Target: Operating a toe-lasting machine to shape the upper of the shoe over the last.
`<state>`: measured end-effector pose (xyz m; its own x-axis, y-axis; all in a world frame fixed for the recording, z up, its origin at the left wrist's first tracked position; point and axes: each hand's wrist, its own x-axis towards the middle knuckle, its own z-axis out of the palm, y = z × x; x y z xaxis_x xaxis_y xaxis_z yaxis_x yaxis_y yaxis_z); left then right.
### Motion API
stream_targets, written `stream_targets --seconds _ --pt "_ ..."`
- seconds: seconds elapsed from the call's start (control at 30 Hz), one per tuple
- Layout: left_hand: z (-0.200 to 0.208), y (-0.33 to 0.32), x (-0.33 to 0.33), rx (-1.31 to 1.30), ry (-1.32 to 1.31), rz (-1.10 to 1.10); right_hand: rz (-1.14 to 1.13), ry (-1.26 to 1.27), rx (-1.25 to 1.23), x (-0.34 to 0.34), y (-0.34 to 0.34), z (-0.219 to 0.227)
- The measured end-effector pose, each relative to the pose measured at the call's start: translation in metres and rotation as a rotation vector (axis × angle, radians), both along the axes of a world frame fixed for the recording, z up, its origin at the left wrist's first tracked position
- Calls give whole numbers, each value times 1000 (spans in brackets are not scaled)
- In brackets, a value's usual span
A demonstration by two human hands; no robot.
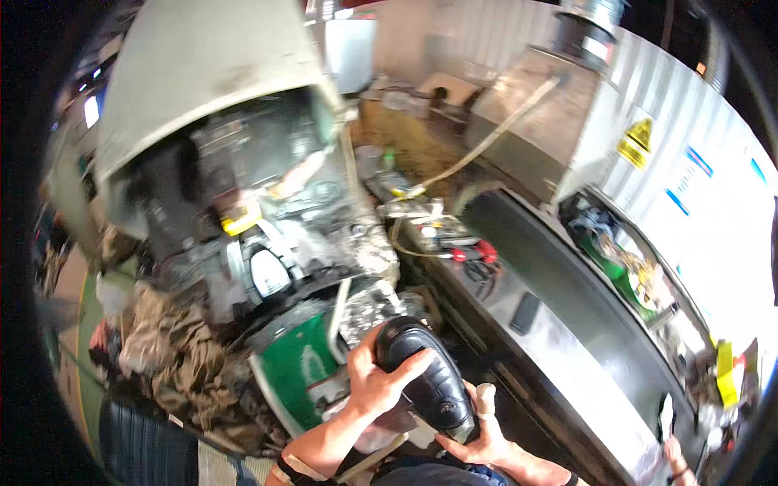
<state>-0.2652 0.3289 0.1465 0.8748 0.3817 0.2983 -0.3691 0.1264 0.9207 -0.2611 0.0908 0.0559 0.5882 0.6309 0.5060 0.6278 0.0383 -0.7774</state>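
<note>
A black shoe point(425, 373) with stitched ridges across its upper is held between my two hands, low in the middle of the view. My left hand point(381, 377) grips its far end from the left, thumb lying across the top. Around the near right end closes my right hand point(486, 433); a pale covering wraps one of its fingertips. The shoe hides part of my fingers. To the right, a dark rectangular object point(525, 313) lies on the metal ledge of the conveyor.
A dark conveyor belt point(559, 267) runs diagonally on the right, and another person's hand point(674, 455) is near its close end. A large pale machine hood point(215, 65) stands at left, above a cluttered bench. Crumpled brown paper point(182, 348) and a green panel point(296, 368) lie below it.
</note>
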Motion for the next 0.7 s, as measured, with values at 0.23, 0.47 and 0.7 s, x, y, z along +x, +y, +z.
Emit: stream_targets --seconds 0.23,0.47,0.7 --pt "-39 -111 84 -439 411 -53 -326 61 296 -4 -96 -10" --pt "-134 -227 149 -185 775 -635 -838 1199 1065 20 -239 -59" --pt "-208 -261 161 488 710 -529 -1299 1149 1434 24 -489 -129"
